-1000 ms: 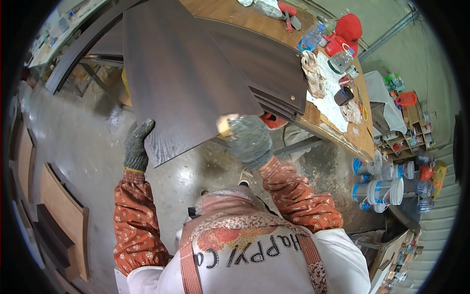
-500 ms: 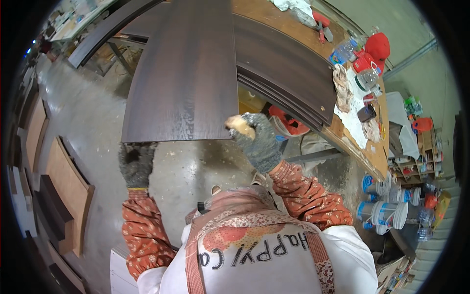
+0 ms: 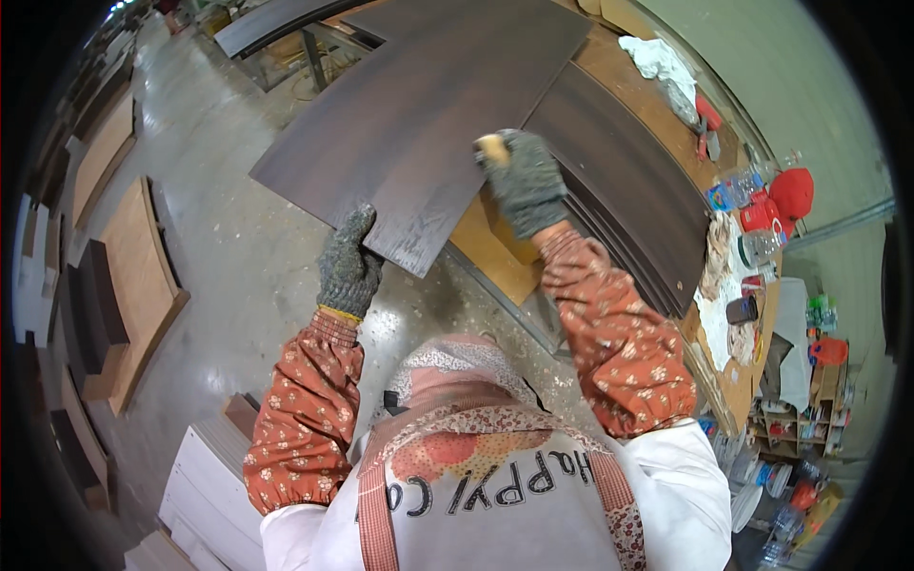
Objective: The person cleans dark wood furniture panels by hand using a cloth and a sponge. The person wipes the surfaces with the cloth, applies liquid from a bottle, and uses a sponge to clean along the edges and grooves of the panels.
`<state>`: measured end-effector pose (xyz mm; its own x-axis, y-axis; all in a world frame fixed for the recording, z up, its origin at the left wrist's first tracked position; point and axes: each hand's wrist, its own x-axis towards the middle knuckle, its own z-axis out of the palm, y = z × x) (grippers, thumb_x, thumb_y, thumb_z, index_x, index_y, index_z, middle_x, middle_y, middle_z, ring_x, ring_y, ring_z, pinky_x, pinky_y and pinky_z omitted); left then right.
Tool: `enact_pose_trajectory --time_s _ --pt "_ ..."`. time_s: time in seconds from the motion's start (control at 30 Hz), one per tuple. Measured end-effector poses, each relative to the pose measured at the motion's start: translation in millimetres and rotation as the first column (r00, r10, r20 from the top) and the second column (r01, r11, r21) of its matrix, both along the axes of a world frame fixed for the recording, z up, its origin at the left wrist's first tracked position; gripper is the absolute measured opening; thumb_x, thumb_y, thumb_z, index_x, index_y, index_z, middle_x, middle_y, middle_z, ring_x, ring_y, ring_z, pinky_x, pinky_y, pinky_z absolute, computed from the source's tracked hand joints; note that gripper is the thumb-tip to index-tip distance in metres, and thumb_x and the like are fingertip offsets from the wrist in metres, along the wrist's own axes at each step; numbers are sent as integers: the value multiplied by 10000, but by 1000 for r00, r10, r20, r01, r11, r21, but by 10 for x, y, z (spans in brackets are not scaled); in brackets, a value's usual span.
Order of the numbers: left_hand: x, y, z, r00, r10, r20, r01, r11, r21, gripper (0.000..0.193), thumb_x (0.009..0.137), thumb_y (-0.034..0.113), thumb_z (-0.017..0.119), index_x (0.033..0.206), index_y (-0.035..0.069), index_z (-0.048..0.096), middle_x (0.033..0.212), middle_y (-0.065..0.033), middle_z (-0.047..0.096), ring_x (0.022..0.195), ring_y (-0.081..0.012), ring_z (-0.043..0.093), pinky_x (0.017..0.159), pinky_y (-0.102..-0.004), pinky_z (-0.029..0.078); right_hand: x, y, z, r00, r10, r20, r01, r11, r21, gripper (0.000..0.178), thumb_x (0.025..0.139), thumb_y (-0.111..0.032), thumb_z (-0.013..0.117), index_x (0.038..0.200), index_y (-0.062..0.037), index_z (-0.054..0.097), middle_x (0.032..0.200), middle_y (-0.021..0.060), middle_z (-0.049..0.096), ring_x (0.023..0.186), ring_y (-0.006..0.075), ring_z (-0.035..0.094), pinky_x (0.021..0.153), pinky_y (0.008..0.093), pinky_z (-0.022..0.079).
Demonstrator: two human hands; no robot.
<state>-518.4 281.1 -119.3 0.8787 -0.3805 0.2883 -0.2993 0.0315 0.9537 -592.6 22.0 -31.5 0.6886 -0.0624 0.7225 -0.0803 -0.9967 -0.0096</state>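
Observation:
A large dark brown wood-grain board (image 3: 419, 124) lies across the workbench, its near end jutting out toward me at a slant. My left hand (image 3: 350, 262), in a grey knit glove, grips the near edge, thumb on top and fingers hidden beneath. In my right hand (image 3: 524, 181), gloved the same way, is a small tan pad (image 3: 493, 148) whose exact kind I cannot make out. That hand is at the board's right edge; whether the pad touches the board is unclear. Beside it lies a stack of similar dark boards (image 3: 624, 171).
The wooden bench (image 3: 728, 390) carries a white cloth (image 3: 662, 67), a red-handled tool (image 3: 706, 119), plastic bottles (image 3: 738, 186) and a red cap (image 3: 792, 193). Curved panels (image 3: 143, 295) stand at left on the concrete floor (image 3: 205, 181). White panels (image 3: 214, 495) are close by my left elbow.
The board has turned, its near end swinging rightward. My left hand moved right and away from me, its thumb now on top. My right hand moved up and right with the tan pad.

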Motion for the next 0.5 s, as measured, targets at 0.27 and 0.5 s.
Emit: enact_pose_trajectory --time_s 0.27,0.5 --pt "209 -22 325 631 -308 -712 -246 791 -560 140 810 55 632 935 -8 621 898 -105 649 802 -217 649 717 -320 550 135 449 105 912 410 18 -410 912 32 322 832 -313 647 1006 -48 587 894 148 594 836 306 593 744 428 487" --pt "503 159 497 720 -70 -690 -282 880 -383 140 820 111 643 930 24 641 885 -80 637 826 -190 634 751 -325 533 819 -1356 80 995 11 -102 10 980 199 390 802 -306 643 1055 -16 575 998 172 595 937 336 582 824 421 472"
